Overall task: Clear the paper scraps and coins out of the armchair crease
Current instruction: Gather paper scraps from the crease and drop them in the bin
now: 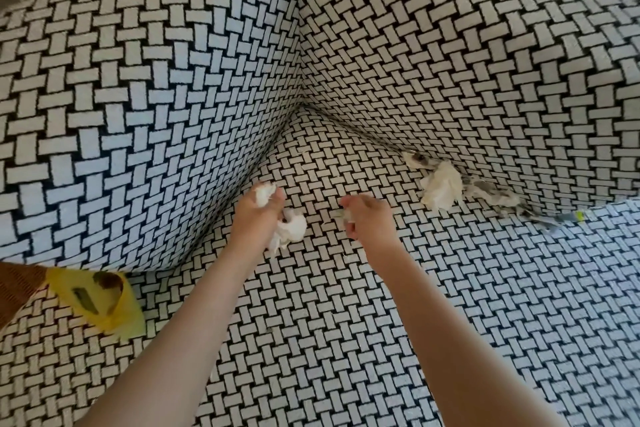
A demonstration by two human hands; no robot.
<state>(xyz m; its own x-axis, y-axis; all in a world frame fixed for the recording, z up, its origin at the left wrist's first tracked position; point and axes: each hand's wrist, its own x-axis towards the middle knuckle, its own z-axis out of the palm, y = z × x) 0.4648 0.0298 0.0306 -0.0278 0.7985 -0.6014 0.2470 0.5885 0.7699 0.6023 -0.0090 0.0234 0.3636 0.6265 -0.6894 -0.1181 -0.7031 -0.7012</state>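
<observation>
My left hand (pixel 258 217) grips crumpled white paper scraps (pixel 292 227) that bulge out above and below its fingers, just over the seat near the left crease. My right hand (pixel 367 218) hovers beside it, its fingers curled round a small pale scrap (pixel 346 213). A bigger wad of white paper (pixel 441 189) lies in the right-hand crease (pixel 381 144) between seat and armrest, with grey and printed scraps (pixel 491 192) strung along the crease toward the right. A tiny white fleck (pixel 304 153) sits near the back corner. I see no coins.
The armchair (pixel 173 97) is covered in black-and-white woven-pattern fabric; back and side cushions rise steeply around the seat. A yellow bag or container (pixel 104 302) with a dark opening rests on the seat at the lower left, next to a brown ribbed object (pixel 17 282).
</observation>
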